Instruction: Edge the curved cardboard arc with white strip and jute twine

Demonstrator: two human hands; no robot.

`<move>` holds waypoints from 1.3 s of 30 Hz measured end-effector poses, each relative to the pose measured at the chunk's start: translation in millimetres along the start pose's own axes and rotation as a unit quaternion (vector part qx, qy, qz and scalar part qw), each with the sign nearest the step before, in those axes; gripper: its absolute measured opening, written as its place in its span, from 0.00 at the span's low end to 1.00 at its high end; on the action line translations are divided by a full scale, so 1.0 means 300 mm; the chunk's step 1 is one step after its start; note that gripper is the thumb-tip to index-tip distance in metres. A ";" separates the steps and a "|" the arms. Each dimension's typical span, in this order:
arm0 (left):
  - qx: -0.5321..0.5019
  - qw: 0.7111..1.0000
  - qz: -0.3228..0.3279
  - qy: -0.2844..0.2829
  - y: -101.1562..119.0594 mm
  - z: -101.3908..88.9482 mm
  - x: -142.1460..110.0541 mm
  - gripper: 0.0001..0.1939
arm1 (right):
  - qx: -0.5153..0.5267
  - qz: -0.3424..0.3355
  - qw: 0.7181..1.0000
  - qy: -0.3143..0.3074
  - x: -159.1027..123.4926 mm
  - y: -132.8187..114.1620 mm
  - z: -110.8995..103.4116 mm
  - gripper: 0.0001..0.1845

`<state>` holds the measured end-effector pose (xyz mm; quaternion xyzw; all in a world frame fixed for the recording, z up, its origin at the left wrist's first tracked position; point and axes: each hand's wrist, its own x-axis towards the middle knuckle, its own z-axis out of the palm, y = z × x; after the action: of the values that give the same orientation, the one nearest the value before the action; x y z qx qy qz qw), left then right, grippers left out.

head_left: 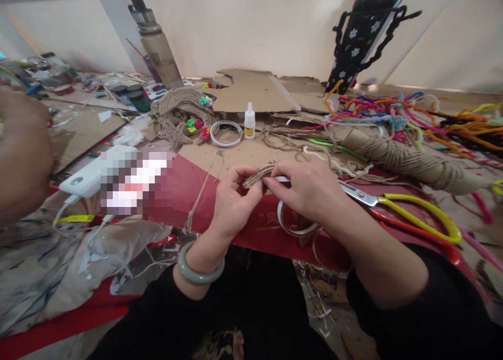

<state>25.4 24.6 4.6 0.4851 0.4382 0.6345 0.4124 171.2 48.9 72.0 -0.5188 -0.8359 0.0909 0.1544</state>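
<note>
My left hand (238, 197) is closed, with thumb and fingers gripping a short curved band of brown jute twine (259, 176). On the band's right end, the fingers of my right hand (304, 184) are pinched. A pale strip shows beside the right fingers; I cannot tell what it belongs to. Below that hand, a white ring (281, 217) lies on a red board (181, 187). Partly behind my right wrist are scissors (367, 196) with yellow and red handles. A small glue bottle (249, 121) stands beyond my hands, beside another white ring (212, 134).
Coiled twine pieces with coloured flowers (173, 111) lie behind, near cardboard (255, 93). A twine-wrapped roll (416, 161) and colourful pipe cleaners (412, 113) occupy the right. A grey bottle (159, 48) and black flowered bottle (349, 45) stand behind. Another person's arm (23, 150) reaches in left, near a white power bank (98, 171).
</note>
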 end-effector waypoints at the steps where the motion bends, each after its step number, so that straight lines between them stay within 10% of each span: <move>1: 0.000 1.000 -0.002 0.003 0.000 0.001 0.000 0.11 | -0.010 0.007 1.000 0.003 -0.002 -0.001 0.002 0.15; 29: -0.057 0.998 0.026 0.015 0.009 0.011 -0.016 0.10 | -0.110 0.013 0.988 0.103 -0.018 -0.015 -0.014 0.19; 39: -0.102 0.991 -0.077 -0.031 0.049 0.003 0.010 0.15 | -0.119 0.016 0.990 0.071 -0.017 -0.005 -0.033 0.19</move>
<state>24.3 23.7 19.4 0.4247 0.3946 0.6267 0.5208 175.4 43.5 81.0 -0.5523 -0.8191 -0.0433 0.1490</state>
